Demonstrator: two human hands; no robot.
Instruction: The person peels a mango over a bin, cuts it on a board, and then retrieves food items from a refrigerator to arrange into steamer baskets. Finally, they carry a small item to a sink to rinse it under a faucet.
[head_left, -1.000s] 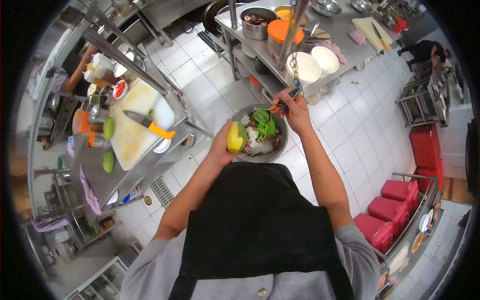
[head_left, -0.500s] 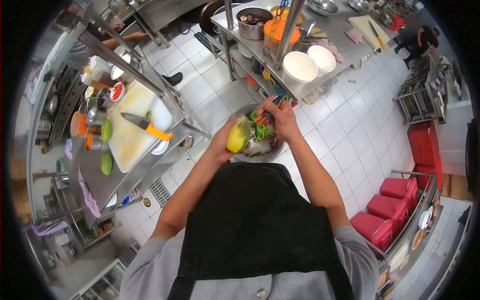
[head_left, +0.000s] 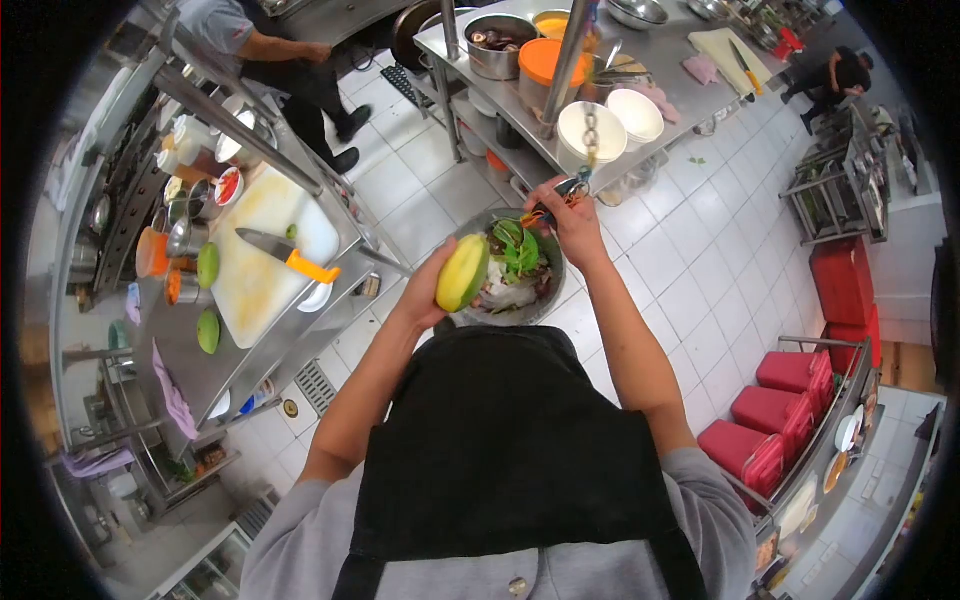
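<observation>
My left hand (head_left: 426, 290) is closed around a mostly peeled, yellow-green mango (head_left: 462, 273), held over the left rim of a round waste bin (head_left: 512, 321). My right hand (head_left: 573, 222) grips a small dark-handled tool, apparently a peeler (head_left: 544, 214), at the bin's upper right; its blade is hard to make out. A metal chain (head_left: 591, 135) and coloured bands hang with it. The peeler is apart from the mango. Inside the bin lie green leafy scraps (head_left: 518, 250) and pale, plastic-like waste (head_left: 508, 292).
A knife (head_left: 290, 256) with an orange handle lies on a cutting board (head_left: 265, 290) at left, beside two green mangoes (head_left: 208, 265). Ahead, a steel table (head_left: 640, 85) bears white tubs (head_left: 585, 135) and pots. Another person (head_left: 290, 75) stands at upper left.
My left hand has moved left and turned the mango, showing more yellow. My right hand has shifted slightly away, uncovering leafy scraps. The other person has come further into view at upper left.
</observation>
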